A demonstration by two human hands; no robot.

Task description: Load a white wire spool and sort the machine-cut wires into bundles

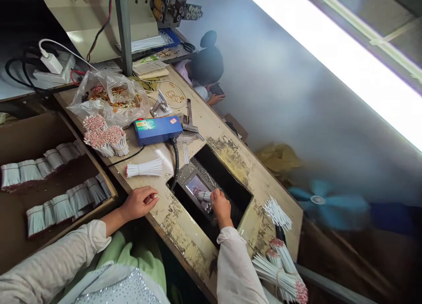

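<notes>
My right hand (pixel 220 205) pinches the white end of a small wire bundle (pixel 203 195), whose reddish tips lie over a bright square well (pixel 198 189) in a dark metal device set in the table's cutout. My left hand (pixel 140 203) rests at the table's near edge with its fingers curled together; whether anything small is between them is hidden. Beyond it, a banded white bundle (pixel 144 168) lies flat on the table. A blue box (pixel 158 130) with a black corrugated cable stands behind the cutout.
Upright bundles (pixel 105 137) stand beside a plastic bag (pixel 112 97). At left is a cardboard box (pixel 20 216) of bundles. More bundles (pixel 280 269) lie at the lower right, near a blue fan (pixel 321 200). A person (pixel 207 66) holds a phone beyond the table.
</notes>
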